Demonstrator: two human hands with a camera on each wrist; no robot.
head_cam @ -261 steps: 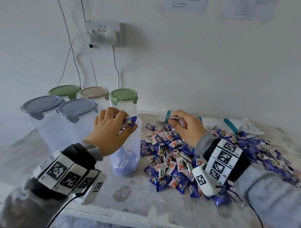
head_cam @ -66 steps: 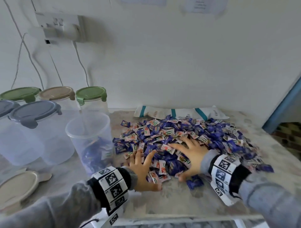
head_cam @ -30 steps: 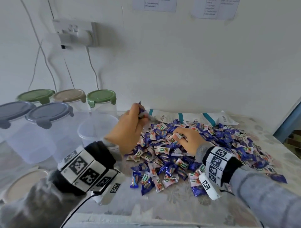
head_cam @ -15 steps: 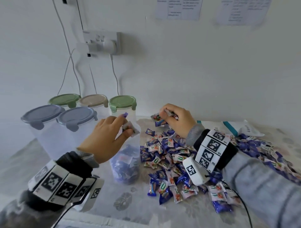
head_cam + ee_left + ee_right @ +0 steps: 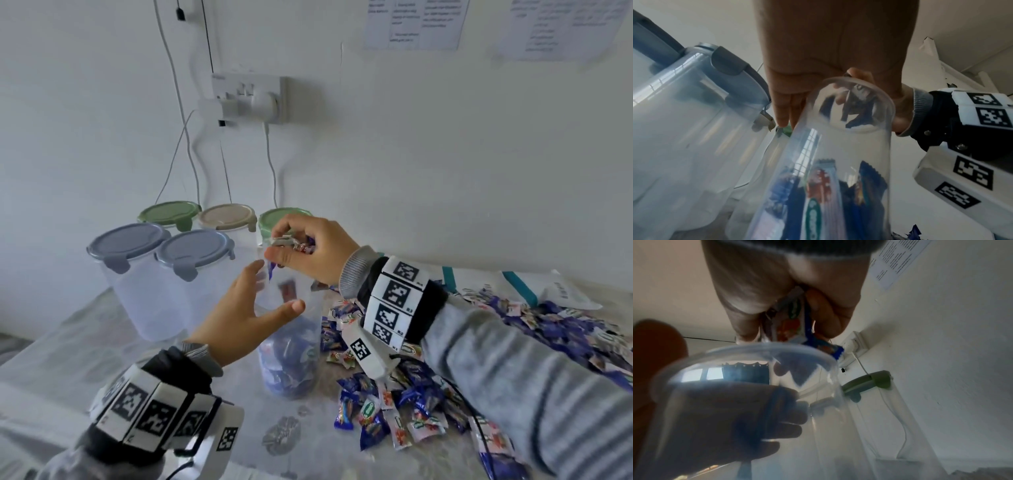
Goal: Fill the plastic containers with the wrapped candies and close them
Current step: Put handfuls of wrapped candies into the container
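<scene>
The open clear container (image 5: 291,342) stands upright on the table (image 5: 68,342), approx at centre front, w/ no lid on; its lower part holds a layer of wrapped candies (image 5: 291,363), mostly blue w/ some white-and-red ones; the left hand (image 5: 239,318) is cupped round the container's upper wall, thumb on the near side and fingers (image 5: 764,418) wrapped round the far side, seen through the plastic in the right wrist view; the right hand (image 5: 308,253) hovers just above the container's mouth, fingers curled and pinching a small bunch of candies (image 5: 791,318), w/ a blue wrapper hanging down at the rim; one or two candies look to be mid-air inside the container, blurred; the main pile of candies (image 5: 428,377) lies on the table to the right of the container, spreading back and right; a white bag w/ teal stripes (image 5: 531,287) lies flat behind the pile, near the wall; to the left and behind stand five closed containers: two w/ grey-blue lids (image 5: 195,250) in front, and behind them a dark green lid (image 5: 169,212), a beige lid (image 5: 227,217) and a lighter green lid (image 5: 274,219) partly hidden by the right hand; both wrists wear bands w/ black-and-white markers (image 5: 394,308); a wall socket w/ plugs and cables (image 5: 250,99) sits above the containers; printed sheets (image 5: 414,24) are stuck high on the wall.
</scene>
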